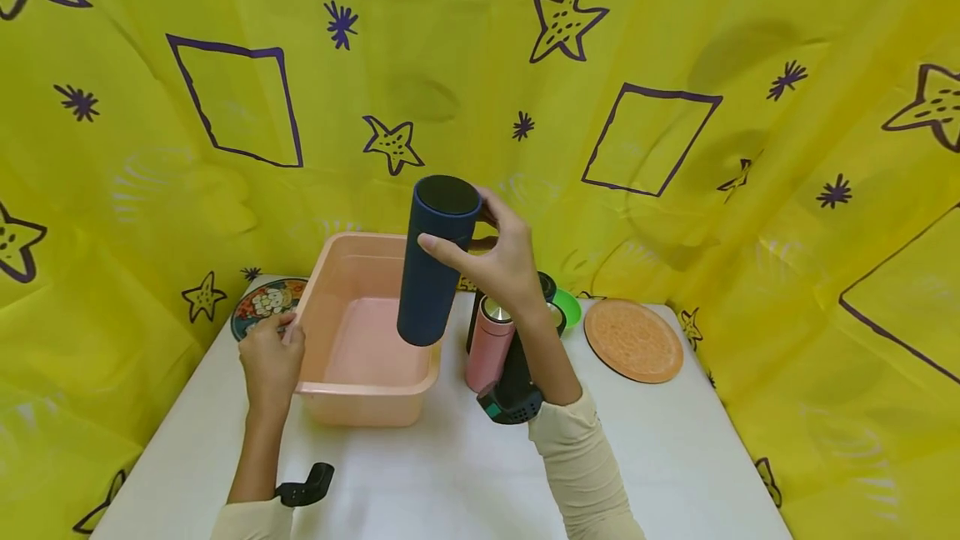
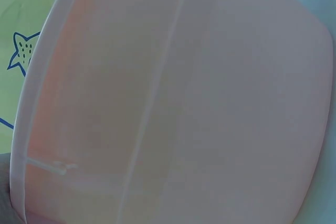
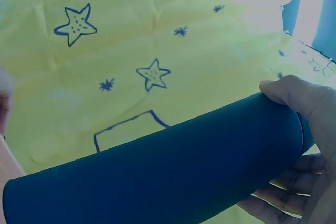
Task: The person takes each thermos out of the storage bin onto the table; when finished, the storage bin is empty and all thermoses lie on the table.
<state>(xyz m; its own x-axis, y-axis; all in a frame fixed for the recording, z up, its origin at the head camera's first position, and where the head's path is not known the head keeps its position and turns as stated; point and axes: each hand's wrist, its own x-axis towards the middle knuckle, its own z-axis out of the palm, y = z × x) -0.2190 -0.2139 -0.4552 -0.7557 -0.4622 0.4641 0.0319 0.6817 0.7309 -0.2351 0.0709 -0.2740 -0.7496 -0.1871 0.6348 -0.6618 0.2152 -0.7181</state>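
Observation:
My right hand (image 1: 498, 257) grips a dark blue cylindrical bottle (image 1: 432, 282) near its black-topped upper end, thumb on the near side and fingers behind. The bottle is held up, slightly tilted, over the right side of a peach plastic basin (image 1: 352, 388). In the right wrist view the bottle (image 3: 157, 166) lies across the lower part, with the thumb and fingers around one end. My left hand (image 1: 272, 361) pinches the left rim of the basin. The left wrist view is mostly filled by the basin's outer wall (image 2: 173, 108).
Right of the basin stand a pink bottle (image 1: 489, 352) and dark bottles partly hidden behind my right arm. Farther right are a green bowl (image 1: 567, 307) and a round orange-brown board (image 1: 633, 340). A patterned plate (image 1: 258, 300) lies behind the left hand. A yellow curtain (image 1: 465, 65) surrounds the white table (image 1: 420, 482).

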